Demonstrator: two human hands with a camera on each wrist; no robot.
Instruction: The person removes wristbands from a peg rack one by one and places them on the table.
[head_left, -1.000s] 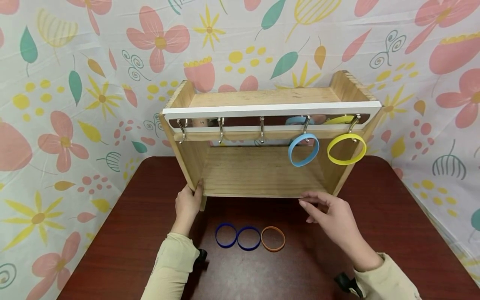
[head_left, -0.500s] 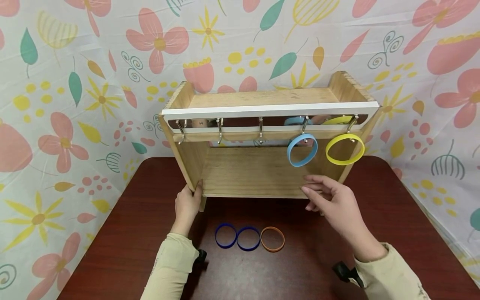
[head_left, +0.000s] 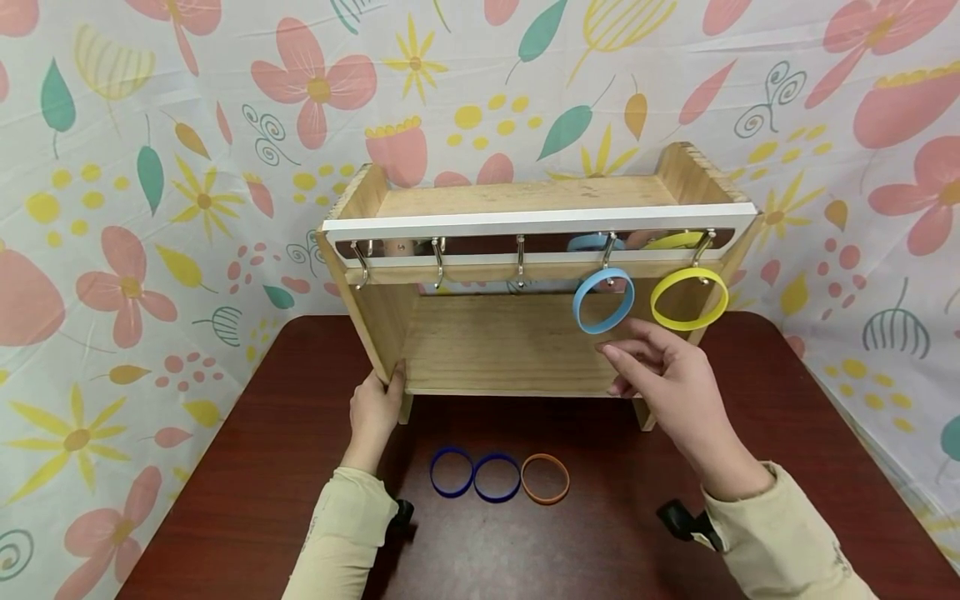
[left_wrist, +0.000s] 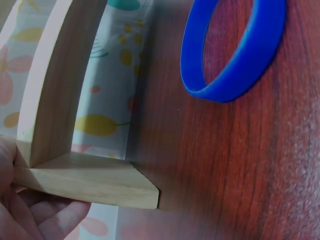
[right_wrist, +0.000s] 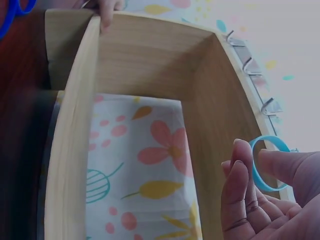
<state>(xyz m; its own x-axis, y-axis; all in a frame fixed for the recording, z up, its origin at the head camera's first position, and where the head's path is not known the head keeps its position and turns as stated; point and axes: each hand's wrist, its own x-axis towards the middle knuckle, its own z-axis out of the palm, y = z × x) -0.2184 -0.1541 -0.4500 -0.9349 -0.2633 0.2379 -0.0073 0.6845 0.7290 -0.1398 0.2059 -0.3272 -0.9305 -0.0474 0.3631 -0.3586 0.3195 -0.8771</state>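
The left hand [head_left: 373, 408] grips the lower left corner of a wooden shelf [head_left: 517, 337], its thumb on the inner face of the side panel and the other fingers around the outside. The right hand [head_left: 678, 383] hangs in front of the shelf's right half, just below a light blue band [head_left: 617, 273]; its fingers are loosely bent, thumb and forefinger parted, and whether a fingertip touches the band cannot be told. That band hangs from the 4th of 5 metal hooks [head_left: 521, 258], counted from the left, along the white rail [head_left: 480, 222] at the shelf's near upper edge. A yellow band [head_left: 686, 326] hangs from the 5th hook, at the far right of the row.

On the dark red table [head_left: 487, 562], nearer than the shelf and between the 2 forearms, 3 more bands lie flat side by side: a dark blue band [head_left: 452, 494] on the left, another dark blue band [head_left: 496, 499] in the middle and an orange band [head_left: 547, 502] on the right. Beige sleeves [head_left: 337, 517] cover both forearms, and a flowered cloth [head_left: 225, 108] fills the far side
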